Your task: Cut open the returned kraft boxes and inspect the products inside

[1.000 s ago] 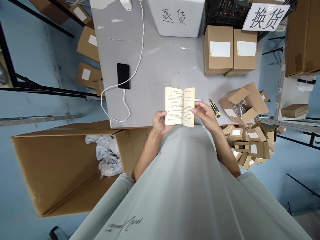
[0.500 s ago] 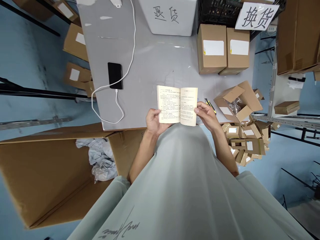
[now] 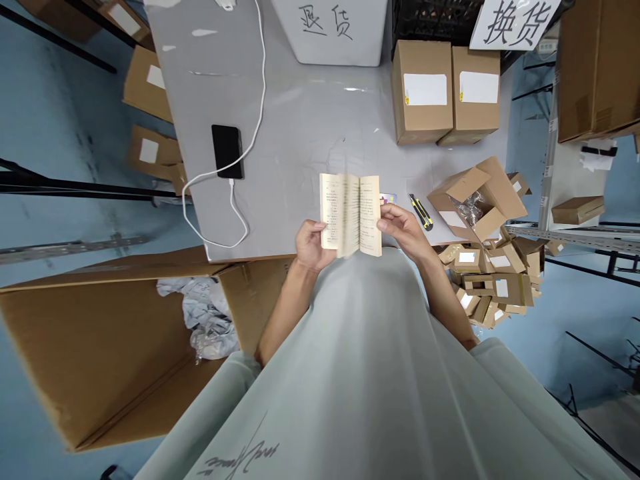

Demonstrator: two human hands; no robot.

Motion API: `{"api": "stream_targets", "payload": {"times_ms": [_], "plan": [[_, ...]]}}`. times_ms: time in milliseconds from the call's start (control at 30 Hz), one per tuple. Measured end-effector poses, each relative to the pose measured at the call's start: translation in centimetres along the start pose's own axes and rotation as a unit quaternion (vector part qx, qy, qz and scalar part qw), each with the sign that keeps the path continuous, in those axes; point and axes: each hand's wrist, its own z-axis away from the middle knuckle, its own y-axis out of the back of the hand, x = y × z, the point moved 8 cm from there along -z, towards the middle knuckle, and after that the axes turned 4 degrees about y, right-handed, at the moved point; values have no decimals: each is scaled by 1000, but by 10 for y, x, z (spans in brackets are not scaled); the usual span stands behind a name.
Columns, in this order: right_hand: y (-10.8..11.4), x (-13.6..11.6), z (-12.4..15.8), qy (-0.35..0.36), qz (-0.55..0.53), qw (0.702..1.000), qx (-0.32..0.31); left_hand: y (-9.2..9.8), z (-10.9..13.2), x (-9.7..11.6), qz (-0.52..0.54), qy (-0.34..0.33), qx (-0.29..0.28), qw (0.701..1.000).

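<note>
I hold a small cream-paged book (image 3: 350, 213) open above the near edge of the grey table (image 3: 300, 127). My left hand (image 3: 310, 243) grips its left side, thumb on the page. My right hand (image 3: 403, 230) grips the right side, fingers curled behind the cover. The middle pages are blurred as they flip. A small colourful card (image 3: 389, 199) lies on the table just behind the book's right edge.
A black phone (image 3: 227, 151) with a white cable (image 3: 240, 160) lies at the left. A yellow-black utility knife (image 3: 421, 211) lies right of the book. Two labelled cartons (image 3: 445, 93) stand at the back right. A white bin (image 3: 333, 30) stands behind. An open box (image 3: 475, 197) sits at the table's right; a large carton (image 3: 100, 347) on the floor left.
The book was spread wider half a second ago; now it is narrower and its pages are fanning over. Both hands keep their grip on it.
</note>
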Motion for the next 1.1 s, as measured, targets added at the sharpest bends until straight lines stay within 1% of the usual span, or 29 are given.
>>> {"api": "stream_targets", "payload": {"times_ms": [133,300,400,600,767,967,1100], "plan": [[-5,3,-4,-7,0,1000,-2,3,1,-4,16,5,13,1000],[-1,6,-4,-6,-5,1000,5,9,3,-9,101,37,44,993],[2,7,-4,-2,-8,1000,5,11,4,-10,121,53,51,990],[7,13,-6,4,-16,1000,7,7,2,-8,111,46,52,991],[9,17,-7,-2,1,1000,9,-3,0,-7,94,45,39,994],[15,17,-7,0,-9,1000,15,-8,1,-4,76,46,38,995],[13,17,-6,3,14,1000,21,-11,0,-7,62,45,37,996]]}}
